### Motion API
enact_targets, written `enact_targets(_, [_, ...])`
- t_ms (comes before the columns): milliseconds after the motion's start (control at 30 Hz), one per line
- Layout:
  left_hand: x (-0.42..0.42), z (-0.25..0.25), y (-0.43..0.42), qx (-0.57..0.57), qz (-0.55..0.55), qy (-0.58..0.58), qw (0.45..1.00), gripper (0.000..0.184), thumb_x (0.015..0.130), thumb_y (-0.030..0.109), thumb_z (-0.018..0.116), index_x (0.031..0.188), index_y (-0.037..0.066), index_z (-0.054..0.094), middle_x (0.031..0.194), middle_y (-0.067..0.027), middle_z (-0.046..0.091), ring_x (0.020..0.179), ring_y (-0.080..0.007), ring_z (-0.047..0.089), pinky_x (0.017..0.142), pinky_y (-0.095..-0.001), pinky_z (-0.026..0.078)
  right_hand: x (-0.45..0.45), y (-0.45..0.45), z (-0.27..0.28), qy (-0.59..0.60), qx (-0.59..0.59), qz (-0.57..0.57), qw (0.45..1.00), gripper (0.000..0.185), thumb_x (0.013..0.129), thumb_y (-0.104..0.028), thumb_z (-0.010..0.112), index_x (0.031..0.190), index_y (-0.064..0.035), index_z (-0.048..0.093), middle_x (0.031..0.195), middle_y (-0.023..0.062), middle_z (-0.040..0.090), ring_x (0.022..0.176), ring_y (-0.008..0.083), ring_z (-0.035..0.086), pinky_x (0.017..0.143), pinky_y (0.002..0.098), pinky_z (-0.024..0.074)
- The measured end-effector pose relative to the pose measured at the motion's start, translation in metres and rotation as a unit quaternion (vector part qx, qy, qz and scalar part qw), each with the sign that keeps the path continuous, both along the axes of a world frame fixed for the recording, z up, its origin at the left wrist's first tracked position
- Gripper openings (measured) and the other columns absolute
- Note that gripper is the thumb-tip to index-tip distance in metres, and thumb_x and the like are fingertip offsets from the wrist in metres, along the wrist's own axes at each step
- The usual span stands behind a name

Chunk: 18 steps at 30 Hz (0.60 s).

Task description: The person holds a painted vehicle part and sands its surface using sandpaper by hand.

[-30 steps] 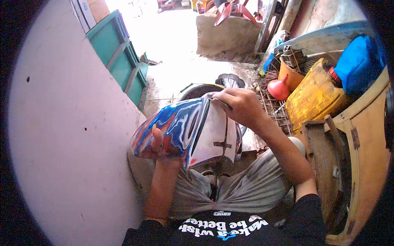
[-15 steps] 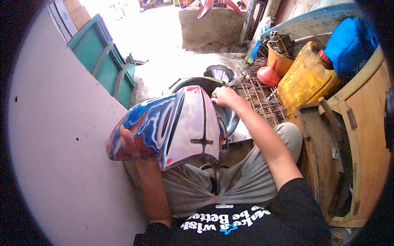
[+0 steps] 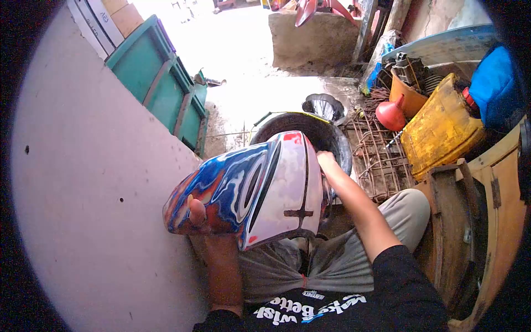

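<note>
A motorcycle body panel (image 3: 285,191), with a sanded white top and a blue, white and rust-brown side, rests tilted above my lap. My left hand (image 3: 196,213) grips its lower left end, the thumb on the outer face and the other fingers hidden underneath. At the panel's upper right edge, my right hand (image 3: 327,160) is closed with its fingers curled against the side; whatever it may hold is hidden. Behind the panel stands a round black basin (image 3: 345,145), partly covered by it. A yellow strip lies along the basin's rim.
A scalloped bowl (image 3: 325,107) sits beyond the basin. To the right are a rusty metal grid (image 3: 381,157), a red funnel (image 3: 391,113), a yellow jerrycan (image 3: 442,124) and wooden furniture (image 3: 500,210). A pale wall (image 3: 99,182) and green panel (image 3: 149,77) bound the left.
The head view has shifted, so the scene sits farther right and lower. My right hand has slid slightly toward me along the panel's right edge. The left hand keeps its grip.
</note>
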<state>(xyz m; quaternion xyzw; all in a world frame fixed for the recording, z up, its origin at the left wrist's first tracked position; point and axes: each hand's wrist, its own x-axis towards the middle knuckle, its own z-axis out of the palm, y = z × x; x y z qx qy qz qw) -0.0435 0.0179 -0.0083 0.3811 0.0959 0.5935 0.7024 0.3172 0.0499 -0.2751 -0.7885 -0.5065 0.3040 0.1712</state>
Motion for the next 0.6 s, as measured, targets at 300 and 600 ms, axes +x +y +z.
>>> enact_targets(300, [0.001, 0.033, -0.005, 0.023, 0.064, 0.143, 0.987, 0.104, 0.08, 0.07, 0.072, 0.141, -0.011, 0.049, 0.136, -0.0292, 0.06, 0.123, -0.0399, 0.062, 0.109, -0.0496, 0.048, 0.005, 0.001, 0.012, 0.079, -0.047, 0.079, 0.993, 0.043, 0.087, -0.038, 0.069, 0.105, 0.0003, 0.074, 0.103, 0.0248, 0.075, 0.09, 0.0332, 0.076, 0.076, 0.0488, 0.0606])
enact_targets(600, [0.002, 0.015, 0.002, 0.037, -0.022, 0.039, 0.998, 0.103, 0.082, 0.068, 0.072, 0.143, -0.011, 0.047, 0.138, -0.029, 0.059, 0.123, -0.0397, 0.062, 0.11, -0.0489, 0.049, 0.009, -0.011, -0.018, 0.276, 0.023, -0.084, 0.957, 0.039, 0.09, -0.032, 0.067, 0.114, -0.0024, 0.073, 0.118, 0.0218, 0.07, 0.104, 0.0349, 0.069, 0.086, 0.0463, 0.0563])
